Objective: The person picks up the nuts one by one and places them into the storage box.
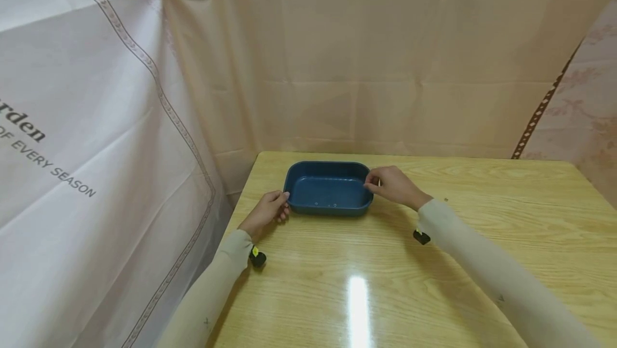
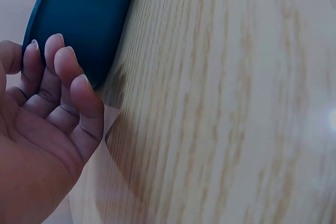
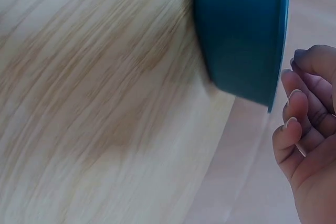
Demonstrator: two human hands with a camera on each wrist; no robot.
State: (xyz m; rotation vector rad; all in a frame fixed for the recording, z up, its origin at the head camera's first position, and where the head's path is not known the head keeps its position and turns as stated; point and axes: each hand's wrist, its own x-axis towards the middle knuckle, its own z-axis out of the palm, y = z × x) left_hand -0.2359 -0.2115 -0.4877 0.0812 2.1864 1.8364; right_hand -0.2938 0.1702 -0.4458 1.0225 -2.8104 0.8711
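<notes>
A blue rectangular plastic basin (image 1: 329,190) with rounded corners stands on the wooden table near its back edge. A few small pale spots show low along its near inner wall. My left hand (image 1: 270,210) pinches the rim at the near left corner, thumb on the inner side and fingers against the outer wall (image 2: 89,19). At the opposite end, my right hand (image 1: 392,183) hovers at the right rim with its fingers loosely bent. In the right wrist view its fingertips (image 3: 295,100) are close beside the rim, and nothing shows held between them.
The wooden table (image 1: 482,241) reaches far to the right of the basin. A tiny dark speck (image 1: 445,199) lies right of the right hand. A beige cloth (image 1: 385,69) hangs behind the table, and a white printed cloth (image 1: 111,150) hangs along the left side.
</notes>
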